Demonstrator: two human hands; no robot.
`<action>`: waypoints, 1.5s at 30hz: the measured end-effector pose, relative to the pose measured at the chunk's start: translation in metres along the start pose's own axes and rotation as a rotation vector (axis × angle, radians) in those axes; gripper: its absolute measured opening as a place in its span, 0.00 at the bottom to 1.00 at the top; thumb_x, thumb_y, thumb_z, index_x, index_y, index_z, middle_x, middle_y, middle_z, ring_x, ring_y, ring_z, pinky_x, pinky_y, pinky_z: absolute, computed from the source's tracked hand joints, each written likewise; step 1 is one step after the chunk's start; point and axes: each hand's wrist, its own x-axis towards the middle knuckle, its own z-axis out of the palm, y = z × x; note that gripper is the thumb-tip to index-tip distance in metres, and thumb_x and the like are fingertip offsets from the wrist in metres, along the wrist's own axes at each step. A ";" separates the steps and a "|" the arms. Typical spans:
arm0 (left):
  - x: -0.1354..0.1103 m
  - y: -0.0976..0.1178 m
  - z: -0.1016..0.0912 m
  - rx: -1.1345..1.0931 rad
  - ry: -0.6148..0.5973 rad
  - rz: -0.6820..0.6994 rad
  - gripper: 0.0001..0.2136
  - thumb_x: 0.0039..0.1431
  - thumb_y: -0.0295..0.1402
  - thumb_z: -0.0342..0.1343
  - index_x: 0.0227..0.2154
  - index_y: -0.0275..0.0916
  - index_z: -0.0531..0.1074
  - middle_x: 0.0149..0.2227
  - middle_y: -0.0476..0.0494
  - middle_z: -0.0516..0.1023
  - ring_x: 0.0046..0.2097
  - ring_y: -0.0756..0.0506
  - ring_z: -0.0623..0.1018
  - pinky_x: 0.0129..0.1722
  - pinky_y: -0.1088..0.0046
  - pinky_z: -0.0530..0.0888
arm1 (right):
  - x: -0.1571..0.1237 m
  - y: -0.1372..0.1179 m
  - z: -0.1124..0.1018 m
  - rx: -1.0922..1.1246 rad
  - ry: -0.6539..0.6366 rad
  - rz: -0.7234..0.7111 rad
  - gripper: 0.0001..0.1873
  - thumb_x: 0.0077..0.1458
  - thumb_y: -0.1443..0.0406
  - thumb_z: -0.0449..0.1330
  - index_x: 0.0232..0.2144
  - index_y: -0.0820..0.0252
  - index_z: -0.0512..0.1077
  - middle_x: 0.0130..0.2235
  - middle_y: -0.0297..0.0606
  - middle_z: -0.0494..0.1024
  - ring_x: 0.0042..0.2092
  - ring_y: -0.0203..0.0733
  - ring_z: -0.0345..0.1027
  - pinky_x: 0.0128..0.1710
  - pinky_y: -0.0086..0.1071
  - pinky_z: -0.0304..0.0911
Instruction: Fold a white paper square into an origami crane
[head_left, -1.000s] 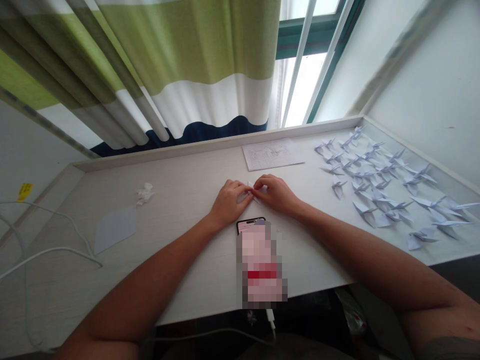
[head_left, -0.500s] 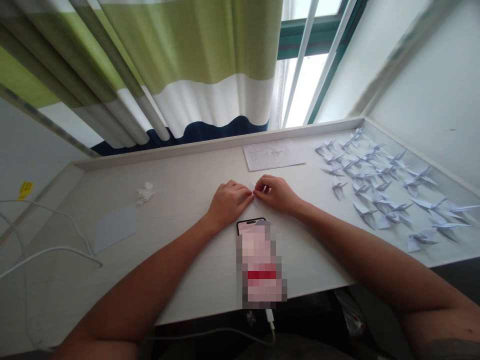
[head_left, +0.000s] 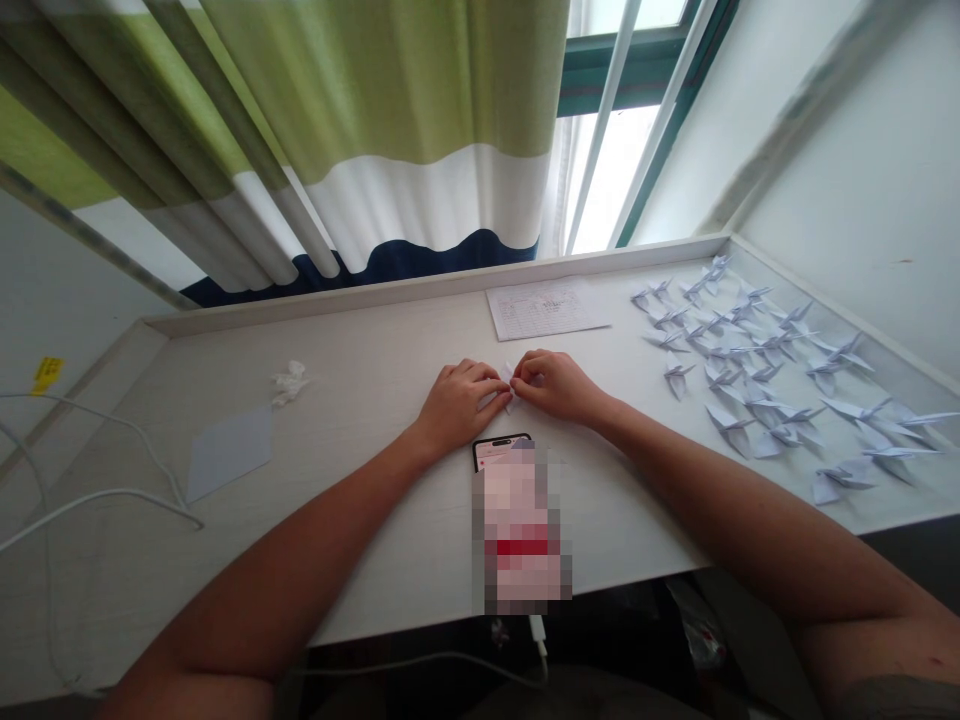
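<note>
My left hand (head_left: 459, 402) and my right hand (head_left: 553, 384) meet at the middle of the white desk (head_left: 375, 560), fingertips pinched together on a small folded piece of pale paper (head_left: 509, 388). Most of that paper is hidden under my fingers; only a small tip shows between them. Both hands rest low on the desk top. A phone (head_left: 517, 520) lies flat just in front of my wrists, with a cable running off its near end.
Several folded paper cranes (head_left: 757, 380) are spread over the right side of the desk. A printed sheet (head_left: 546, 308) lies at the back, a loose pale paper square (head_left: 229, 450) and a crumpled scrap (head_left: 289, 382) at the left. White cables (head_left: 97, 500) trail off the left edge.
My fingertips have drawn closer over the folded paper, covering more of it. My hands stay in the same place on the desk.
</note>
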 end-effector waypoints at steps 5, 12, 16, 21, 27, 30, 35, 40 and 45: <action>0.002 0.001 0.001 -0.011 0.003 -0.056 0.11 0.69 0.41 0.61 0.46 0.41 0.82 0.49 0.42 0.84 0.52 0.38 0.78 0.53 0.57 0.71 | 0.000 0.004 0.002 -0.018 -0.004 -0.034 0.03 0.54 0.70 0.66 0.30 0.58 0.78 0.37 0.40 0.81 0.39 0.44 0.73 0.43 0.38 0.67; -0.001 -0.001 0.002 -0.033 0.028 -0.037 0.12 0.68 0.36 0.60 0.50 0.45 0.83 0.49 0.41 0.81 0.53 0.38 0.77 0.53 0.56 0.73 | 0.000 0.016 0.005 -0.034 -0.009 -0.086 0.07 0.60 0.65 0.67 0.41 0.59 0.82 0.46 0.45 0.81 0.48 0.50 0.75 0.52 0.45 0.70; -0.001 -0.002 0.002 -0.045 0.044 -0.020 0.11 0.68 0.37 0.60 0.48 0.45 0.84 0.52 0.39 0.80 0.56 0.36 0.74 0.56 0.54 0.73 | 0.000 0.016 0.004 -0.047 -0.041 -0.073 0.12 0.64 0.62 0.66 0.48 0.58 0.83 0.49 0.48 0.80 0.50 0.53 0.74 0.53 0.48 0.70; -0.001 -0.002 0.000 -0.069 0.020 -0.017 0.13 0.68 0.42 0.61 0.47 0.42 0.83 0.53 0.38 0.80 0.57 0.36 0.74 0.58 0.53 0.73 | -0.002 0.011 0.000 -0.066 -0.077 -0.086 0.15 0.66 0.62 0.65 0.53 0.54 0.82 0.48 0.47 0.80 0.51 0.54 0.73 0.55 0.50 0.69; -0.001 -0.003 0.000 -0.075 -0.013 -0.005 0.14 0.67 0.42 0.62 0.51 0.46 0.83 0.54 0.39 0.79 0.58 0.36 0.73 0.59 0.51 0.72 | -0.002 0.013 -0.001 -0.083 -0.087 -0.114 0.14 0.66 0.64 0.63 0.51 0.54 0.83 0.50 0.46 0.79 0.51 0.53 0.72 0.55 0.49 0.68; -0.001 -0.002 -0.001 -0.050 -0.028 -0.017 0.15 0.67 0.41 0.61 0.53 0.45 0.82 0.55 0.38 0.79 0.58 0.35 0.73 0.58 0.51 0.72 | -0.001 0.016 0.000 -0.084 -0.090 -0.121 0.15 0.66 0.66 0.61 0.51 0.54 0.83 0.50 0.46 0.79 0.52 0.53 0.72 0.56 0.49 0.68; -0.001 -0.001 -0.002 -0.051 -0.017 -0.027 0.15 0.67 0.42 0.62 0.51 0.44 0.83 0.53 0.40 0.80 0.57 0.35 0.74 0.58 0.52 0.71 | -0.001 0.017 0.001 -0.096 -0.084 -0.117 0.14 0.66 0.66 0.60 0.51 0.57 0.82 0.50 0.47 0.80 0.51 0.53 0.72 0.56 0.49 0.68; 0.000 -0.001 -0.002 -0.075 -0.014 -0.061 0.15 0.67 0.45 0.61 0.51 0.43 0.81 0.53 0.40 0.81 0.57 0.36 0.74 0.58 0.53 0.72 | -0.001 0.017 0.002 -0.081 -0.081 -0.113 0.14 0.65 0.67 0.60 0.50 0.56 0.81 0.51 0.46 0.79 0.53 0.53 0.72 0.57 0.49 0.67; 0.000 -0.002 -0.001 -0.111 -0.001 -0.078 0.15 0.65 0.43 0.63 0.51 0.43 0.81 0.53 0.41 0.81 0.57 0.36 0.74 0.59 0.53 0.71 | -0.001 0.016 0.000 -0.049 -0.067 -0.083 0.11 0.61 0.69 0.61 0.45 0.56 0.79 0.47 0.44 0.80 0.51 0.52 0.72 0.54 0.48 0.67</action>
